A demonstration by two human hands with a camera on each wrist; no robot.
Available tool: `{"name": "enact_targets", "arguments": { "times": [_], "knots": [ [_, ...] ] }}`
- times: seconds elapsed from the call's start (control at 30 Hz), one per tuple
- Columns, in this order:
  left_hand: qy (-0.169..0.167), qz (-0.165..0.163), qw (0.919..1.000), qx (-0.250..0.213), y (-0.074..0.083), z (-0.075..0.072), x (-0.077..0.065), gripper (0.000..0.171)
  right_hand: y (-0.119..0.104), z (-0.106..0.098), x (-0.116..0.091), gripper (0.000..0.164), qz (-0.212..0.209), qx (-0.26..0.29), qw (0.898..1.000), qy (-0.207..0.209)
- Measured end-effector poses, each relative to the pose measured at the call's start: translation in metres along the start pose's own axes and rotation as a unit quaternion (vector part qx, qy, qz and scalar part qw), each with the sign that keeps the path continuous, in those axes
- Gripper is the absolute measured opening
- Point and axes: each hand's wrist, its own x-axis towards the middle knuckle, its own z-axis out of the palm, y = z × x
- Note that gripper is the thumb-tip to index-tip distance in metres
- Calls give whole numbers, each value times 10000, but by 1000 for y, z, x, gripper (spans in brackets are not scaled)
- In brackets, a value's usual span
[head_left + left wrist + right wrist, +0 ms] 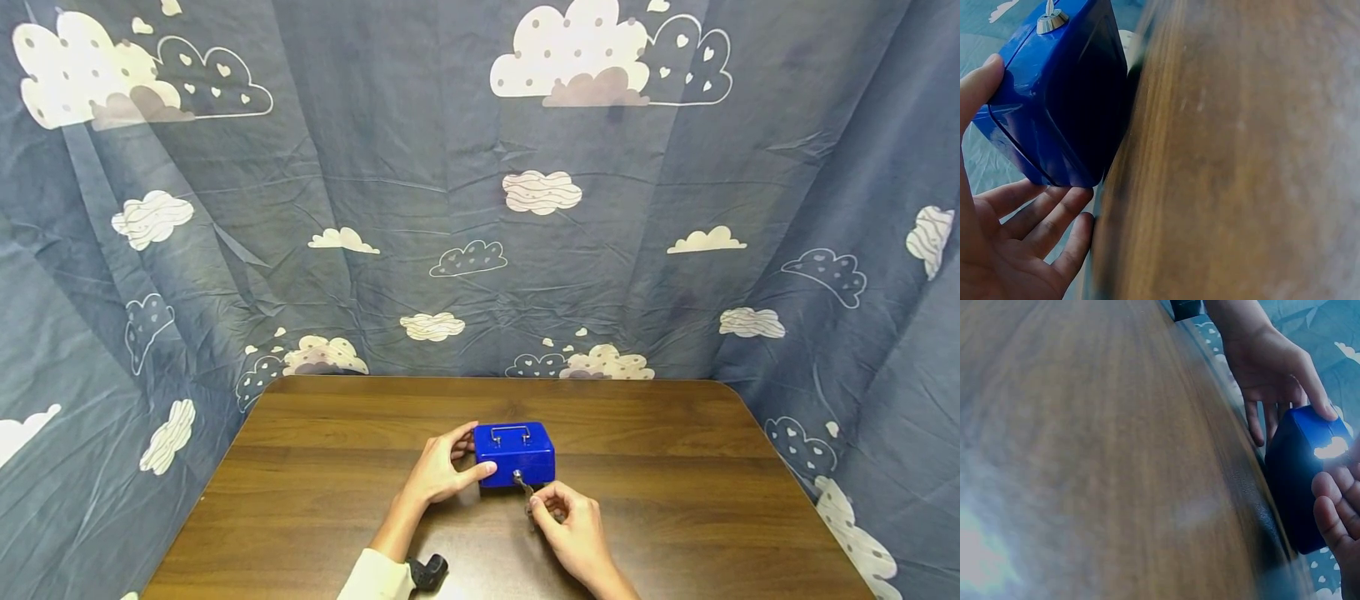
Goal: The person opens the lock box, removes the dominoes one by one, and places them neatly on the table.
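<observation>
A small blue cash box [514, 450] with a folding wire handle [511, 429] on its lid stands on the wooden table. My left hand [437, 472] holds its left end, thumb on the front face and fingers against the side. A silver lock [1052, 22] sits in the front of the box, with a key [1050, 7] in it. Below and right of the lock, my right hand [572, 525] pinches the key between thumb and bent fingers. In the right wrist view, bright glare hides the lock, and part of the right hand [1342, 509] shows at the edge.
The brown wooden table [337, 442] reaches back to a blue-grey curtain [405, 150] with a cloud print, which also hangs along both sides. A black strapped device [429, 572] is worn on the left wrist, beside a pale sleeve [375, 577].
</observation>
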Motion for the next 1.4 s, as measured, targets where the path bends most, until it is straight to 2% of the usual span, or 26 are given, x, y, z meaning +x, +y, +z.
{"name": "enact_targets", "arguments": {
  "times": [0.17, 0.43, 0.67, 0.83, 1.07, 1.4],
  "knots": [
    [-2, 21, 10000, -39, -1, 0, 1, 82, 0, 2, -1, 26, -138, -135, 9996, 182],
    [26, 15, 10000, 24, -3, 1, 1, 81, -3, 4, -3, 29, -155, -272, 9994, 144],
    [42, 112, 9998, 125, -3, 1, 0, 82, -4, 9, -3, 31, -572, -572, 9961, 361],
    [24, 131, 9998, 111, -1, 2, -1, 83, -12, 13, -3, 30, -653, -738, 9936, 543],
    [38, 117, 9999, 54, 0, 3, 0, 81, -17, 16, -3, 26, -649, -1086, 9911, 403],
    [36, 99, 9999, -58, -3, 3, -2, 82, -12, 22, -4, 31, -1263, -1325, 9821, 437]
  ]
}}
